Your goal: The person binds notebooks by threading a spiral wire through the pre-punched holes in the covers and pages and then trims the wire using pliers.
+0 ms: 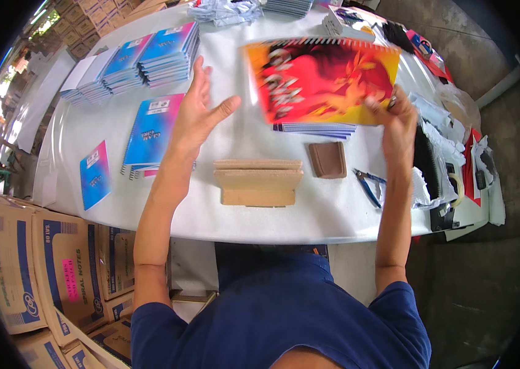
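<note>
My right hand [393,114] grips a spiral notebook [327,80] by its lower right corner. Its cover is red, orange and yellow, the wire coil runs along the top edge, and it is slightly blurred. Raised to the left of it, my left hand [201,114] is empty with fingers apart. Beneath the held notebook, part of a stack of notebooks [318,130] shows. Near my left forearm lie a pile of blue and pink spiral notebooks [149,135] and a single blue and pink cover [95,175].
A folded cardboard stand [258,183], a brown wallet-like piece [328,160] and blue-handled pliers [367,187] lie in front of me. Tall notebook stacks [167,55] stand far left. Crumpled plastic and a tape roll [456,189] crowd the right edge; cartons [69,270] stand lower left.
</note>
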Motion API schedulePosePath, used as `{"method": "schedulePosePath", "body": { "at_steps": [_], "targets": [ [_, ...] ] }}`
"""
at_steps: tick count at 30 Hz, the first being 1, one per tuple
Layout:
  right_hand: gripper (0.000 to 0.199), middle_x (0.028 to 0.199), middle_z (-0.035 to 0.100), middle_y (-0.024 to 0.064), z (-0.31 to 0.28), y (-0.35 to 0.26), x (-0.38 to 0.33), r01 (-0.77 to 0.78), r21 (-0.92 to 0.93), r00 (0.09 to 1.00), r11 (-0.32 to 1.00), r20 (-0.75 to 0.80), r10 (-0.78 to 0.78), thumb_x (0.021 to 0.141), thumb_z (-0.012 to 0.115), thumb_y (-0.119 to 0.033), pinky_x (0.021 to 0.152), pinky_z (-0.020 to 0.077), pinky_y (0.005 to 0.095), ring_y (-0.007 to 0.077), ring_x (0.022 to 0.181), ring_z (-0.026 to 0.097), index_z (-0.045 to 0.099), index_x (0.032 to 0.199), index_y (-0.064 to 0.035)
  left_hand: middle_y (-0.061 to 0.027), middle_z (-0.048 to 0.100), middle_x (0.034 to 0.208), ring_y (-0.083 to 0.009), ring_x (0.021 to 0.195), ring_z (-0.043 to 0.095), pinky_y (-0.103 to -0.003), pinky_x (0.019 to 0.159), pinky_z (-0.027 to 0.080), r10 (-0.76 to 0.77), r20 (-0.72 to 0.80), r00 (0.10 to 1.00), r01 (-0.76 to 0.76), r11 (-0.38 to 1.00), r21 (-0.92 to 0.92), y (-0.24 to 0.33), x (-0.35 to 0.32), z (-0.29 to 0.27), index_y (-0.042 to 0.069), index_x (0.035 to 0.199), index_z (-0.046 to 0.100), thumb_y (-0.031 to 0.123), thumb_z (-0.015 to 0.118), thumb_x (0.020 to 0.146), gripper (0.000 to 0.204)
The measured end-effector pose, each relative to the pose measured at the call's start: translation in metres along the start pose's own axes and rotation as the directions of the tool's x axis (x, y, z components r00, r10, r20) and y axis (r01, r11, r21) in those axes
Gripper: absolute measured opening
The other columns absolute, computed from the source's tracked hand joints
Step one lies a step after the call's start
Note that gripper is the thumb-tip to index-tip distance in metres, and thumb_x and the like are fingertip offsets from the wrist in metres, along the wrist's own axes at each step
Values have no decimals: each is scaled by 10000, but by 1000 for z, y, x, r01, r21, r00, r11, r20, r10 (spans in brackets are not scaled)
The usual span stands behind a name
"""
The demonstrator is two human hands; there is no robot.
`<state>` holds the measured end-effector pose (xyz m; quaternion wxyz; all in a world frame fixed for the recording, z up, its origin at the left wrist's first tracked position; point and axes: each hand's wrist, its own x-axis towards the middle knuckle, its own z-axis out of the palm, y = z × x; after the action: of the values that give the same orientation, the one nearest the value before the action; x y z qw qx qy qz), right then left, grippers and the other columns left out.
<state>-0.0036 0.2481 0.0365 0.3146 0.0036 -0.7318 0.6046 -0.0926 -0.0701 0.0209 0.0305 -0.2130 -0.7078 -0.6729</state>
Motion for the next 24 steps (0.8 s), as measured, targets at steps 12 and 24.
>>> {"method": "schedulePosePath", "body": {
  "at_steps": [12,24],
  "targets": [
    [281,1101,642,92,39,60,-131,-250,21,938,968,254,236,839,701,31,893,479,305,192,1007,615,639,1110,-5,-106,502,1432,-173,1272,498,-305,1087,349,15,311,950,-4,999,-37,-18,-67,-11,-69,1365,485,173,482,1020,422],
    [400,1002,673,130,-75,63,-50,76,-577,997,813,16,-82,816,436,172,796,522,328,228,885,649,599,1129,-17,-189,160,1592,-311,1464,206,-416,1162,212,33,-120,992,-47,991,-122,-81,-101,-16,70,1553,35,662,767,681,1283]
  ]
}}
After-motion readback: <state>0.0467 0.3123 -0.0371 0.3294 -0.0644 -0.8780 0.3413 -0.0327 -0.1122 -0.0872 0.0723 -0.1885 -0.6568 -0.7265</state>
